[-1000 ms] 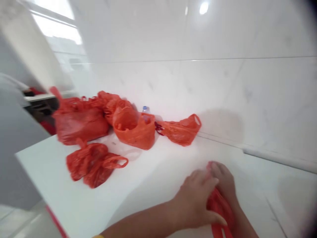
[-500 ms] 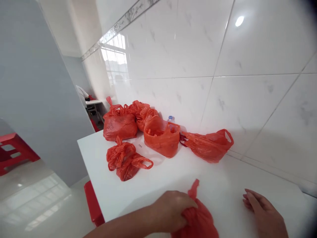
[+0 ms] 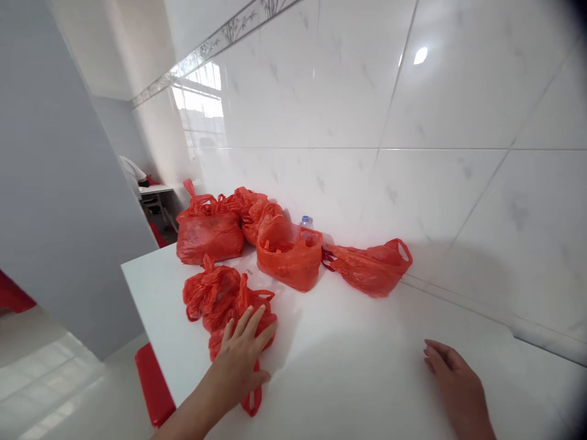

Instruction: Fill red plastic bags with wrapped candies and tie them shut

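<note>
My left hand (image 3: 243, 357) is spread, fingers apart, over a red plastic bag (image 3: 263, 327) at the near left of the white table. That bag lies against the bunched red bags (image 3: 213, 290) behind it, and one handle loop (image 3: 252, 403) sticks out below my palm. My hand hides part of it, and whether the fingertips press on it I cannot tell. At the right, my right hand (image 3: 458, 382) hovers at or on the tabletop (image 3: 358, 354), thumb and fingers drawn together with nothing visible between them.
Fuller red bags (image 3: 211, 235) stand along the tiled wall, with an open-topped one (image 3: 291, 263) and a slumped one (image 3: 373, 269) to their right. A blue-capped bottle (image 3: 306, 221) is partly hidden behind them. A red stool (image 3: 153, 382) stands by the table's left edge.
My left hand has moved left and away from me with the red bag, set it beside the bunched bags and opened. My right hand keeps its closed pose; the view has shifted slightly.
</note>
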The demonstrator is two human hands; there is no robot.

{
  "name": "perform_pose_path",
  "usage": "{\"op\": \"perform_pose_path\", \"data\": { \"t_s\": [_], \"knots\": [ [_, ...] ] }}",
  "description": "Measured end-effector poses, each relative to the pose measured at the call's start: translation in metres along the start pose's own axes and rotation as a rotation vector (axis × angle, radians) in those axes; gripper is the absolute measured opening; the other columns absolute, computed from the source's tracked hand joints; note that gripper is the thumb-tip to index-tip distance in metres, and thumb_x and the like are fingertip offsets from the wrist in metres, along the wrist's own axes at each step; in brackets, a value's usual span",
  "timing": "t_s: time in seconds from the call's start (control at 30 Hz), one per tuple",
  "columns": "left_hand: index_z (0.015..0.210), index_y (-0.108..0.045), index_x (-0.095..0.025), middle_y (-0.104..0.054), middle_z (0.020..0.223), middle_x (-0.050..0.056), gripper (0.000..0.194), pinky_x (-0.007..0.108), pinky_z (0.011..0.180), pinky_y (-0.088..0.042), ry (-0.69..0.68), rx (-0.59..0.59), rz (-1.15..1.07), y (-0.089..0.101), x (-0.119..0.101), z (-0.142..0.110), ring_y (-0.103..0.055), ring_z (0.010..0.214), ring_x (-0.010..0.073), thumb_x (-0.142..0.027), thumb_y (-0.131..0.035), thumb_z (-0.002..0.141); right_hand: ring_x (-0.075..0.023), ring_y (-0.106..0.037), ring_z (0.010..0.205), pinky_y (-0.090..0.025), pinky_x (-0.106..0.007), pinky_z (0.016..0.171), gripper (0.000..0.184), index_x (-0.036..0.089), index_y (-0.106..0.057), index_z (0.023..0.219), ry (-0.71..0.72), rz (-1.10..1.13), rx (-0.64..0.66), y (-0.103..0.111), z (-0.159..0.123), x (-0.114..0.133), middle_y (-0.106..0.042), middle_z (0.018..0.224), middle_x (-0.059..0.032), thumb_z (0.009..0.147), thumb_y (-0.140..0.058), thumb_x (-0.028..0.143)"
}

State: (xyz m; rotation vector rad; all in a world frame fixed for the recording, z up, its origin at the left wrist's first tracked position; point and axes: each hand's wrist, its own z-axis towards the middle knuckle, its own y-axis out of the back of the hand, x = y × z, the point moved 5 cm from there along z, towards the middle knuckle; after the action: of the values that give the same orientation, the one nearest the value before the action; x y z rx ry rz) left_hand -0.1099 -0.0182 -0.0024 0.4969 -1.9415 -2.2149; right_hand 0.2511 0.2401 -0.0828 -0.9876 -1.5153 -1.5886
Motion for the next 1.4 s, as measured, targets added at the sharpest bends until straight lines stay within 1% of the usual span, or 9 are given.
{"op": "perform_pose_path", "data": {
  "t_s": [0.23,0.4,0.57,0.7,0.83,0.93,1.1,1.3,1.4],
  "knots": [
    [0.131,-0.048,-0.032,-0.038,0.145,0.005,0.074,0.055,0.109,-0.018,-0.058,0.066,0.185,-0.028,0.009,0.014,-0.026,0.137,0.0271,0.003,-0.043,0.066,-0.0213,-0.064,0.081,-0.048,-0.032,0.074,0.038,0.020,-0.064,0.096,0.097,0.111,-0.016,-0.004,-0.007,0.012,-0.068,0.094,-0.0045,0.070,-0.056,0.047],
    [0.132,-0.047,-0.033,-0.034,0.147,0.006,0.069,0.062,0.105,-0.018,-0.082,0.066,0.170,-0.023,-0.002,0.027,-0.024,0.137,0.0324,-0.009,-0.053,0.068,-0.0226,-0.062,0.078,-0.047,-0.035,0.073,0.032,0.020,-0.066,0.086,0.120,0.139,-0.050,-0.003,-0.013,0.025,-0.069,0.086,-0.0042,0.069,-0.055,0.045],
    [0.135,-0.040,-0.038,-0.029,0.150,0.002,0.067,0.054,0.105,-0.030,-0.402,-0.084,-0.083,0.010,-0.063,0.057,-0.027,0.136,0.0315,-0.018,-0.059,0.074,-0.0232,-0.060,0.076,-0.045,-0.035,0.072,0.024,0.022,-0.067,0.079,0.149,0.183,-0.081,-0.005,-0.012,0.028,-0.068,0.079,-0.0027,0.067,-0.057,0.041],
    [0.139,-0.032,-0.035,-0.021,0.152,0.004,0.069,0.042,0.099,-0.042,-0.646,-0.050,-0.312,0.032,-0.126,0.103,-0.035,0.133,0.0277,-0.021,-0.059,0.077,-0.0225,-0.058,0.074,-0.043,-0.034,0.069,0.021,0.023,-0.066,0.077,0.162,0.227,-0.066,-0.005,-0.011,0.027,-0.066,0.076,-0.0016,0.069,-0.057,0.040],
    [0.143,-0.024,-0.028,-0.016,0.153,0.011,0.071,0.039,0.087,-0.050,-0.631,-0.076,-0.406,0.032,-0.175,0.165,-0.048,0.123,0.0286,-0.023,-0.055,0.079,-0.0209,-0.055,0.070,-0.042,-0.033,0.067,0.019,0.024,-0.064,0.077,0.173,0.237,-0.032,-0.003,-0.012,0.027,-0.063,0.073,0.0000,0.073,-0.055,0.039],
    [0.140,-0.031,-0.022,-0.018,0.152,0.016,0.069,0.040,0.086,-0.049,-0.593,-0.148,-0.368,0.024,-0.191,0.198,-0.049,0.120,0.0302,-0.017,-0.055,0.076,-0.0212,-0.056,0.071,-0.043,-0.033,0.067,0.019,0.024,-0.063,0.078,0.158,0.252,-0.027,-0.003,-0.010,0.024,-0.063,0.074,-0.0002,0.074,-0.054,0.040],
    [0.135,-0.038,-0.020,-0.027,0.149,0.014,0.066,0.043,0.102,-0.035,-0.530,-0.294,-0.233,0.024,-0.175,0.217,-0.030,0.134,0.0306,-0.019,-0.061,0.074,-0.0221,-0.058,0.074,-0.044,-0.034,0.070,0.022,0.022,-0.063,0.080,0.135,0.224,-0.035,-0.003,-0.006,0.021,-0.065,0.075,-0.0014,0.072,-0.054,0.041],
    [0.135,-0.034,-0.016,-0.015,0.151,0.017,0.057,0.053,0.108,-0.016,-0.217,-0.441,-0.093,0.062,-0.111,0.224,-0.007,0.140,0.0348,-0.024,-0.052,0.082,-0.0208,-0.060,0.079,-0.045,-0.031,0.072,0.026,0.021,-0.061,0.087,0.063,0.166,0.004,-0.004,-0.006,0.018,-0.065,0.081,-0.0012,0.075,-0.050,0.042],
    [0.136,-0.032,-0.014,-0.032,0.145,0.018,0.049,0.048,0.106,-0.025,-0.027,-0.425,-0.016,0.081,-0.067,0.227,-0.027,0.135,0.0305,-0.025,-0.037,0.089,-0.0206,-0.061,0.081,-0.045,-0.031,0.074,0.028,0.021,-0.060,0.090,0.065,0.139,0.010,-0.004,-0.006,0.018,-0.066,0.085,-0.0015,0.076,-0.048,0.043]
  ]
}}
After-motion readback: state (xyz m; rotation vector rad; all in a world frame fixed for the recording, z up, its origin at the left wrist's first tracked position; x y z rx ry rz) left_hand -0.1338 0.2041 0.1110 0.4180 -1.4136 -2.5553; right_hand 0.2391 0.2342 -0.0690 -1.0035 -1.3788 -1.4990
